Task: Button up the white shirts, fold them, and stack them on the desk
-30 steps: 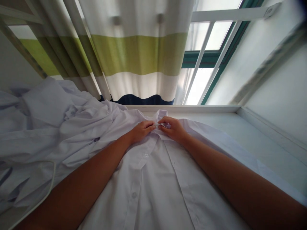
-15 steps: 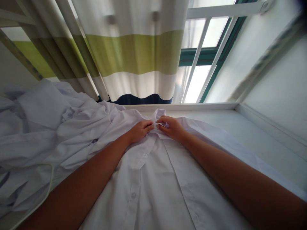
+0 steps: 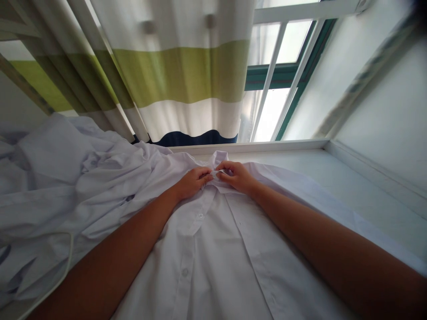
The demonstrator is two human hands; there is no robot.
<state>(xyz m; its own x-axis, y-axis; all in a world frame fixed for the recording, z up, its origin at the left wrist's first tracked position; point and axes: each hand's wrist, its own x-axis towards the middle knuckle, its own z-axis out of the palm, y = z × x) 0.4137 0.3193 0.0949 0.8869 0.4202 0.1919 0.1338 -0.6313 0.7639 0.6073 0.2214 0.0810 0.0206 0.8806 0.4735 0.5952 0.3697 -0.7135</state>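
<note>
A white button-up shirt [image 3: 216, 249] lies spread out with its collar end away from me and its lower part towards me. Near the collar, my left hand [image 3: 194, 181] pinches the shirt's front edge between thumb and fingers. Close beside it, my right hand [image 3: 236, 177] is closed on the opposite front edge, the fingertips almost meeting. A small pale button seems to sit between the fingertips, partly hidden. Further down the left front edge, a button [image 3: 200, 216] and another button [image 3: 185, 272] show, with the two fronts lying apart there.
Crumpled white cloth [image 3: 56, 164] is heaped on the left, with a pale cord [image 3: 69, 258] across it. A white ledge [image 3: 283, 146] borders the far side. Beyond hang a striped curtain [image 3: 180, 71] and window bars [image 3: 271, 80]; a white wall [image 3: 383, 111] rises on the right.
The view has shifted slightly, so the surroundings sit a little further left. Both hands keep their pinch near the collar, with only tiny finger movement.
</note>
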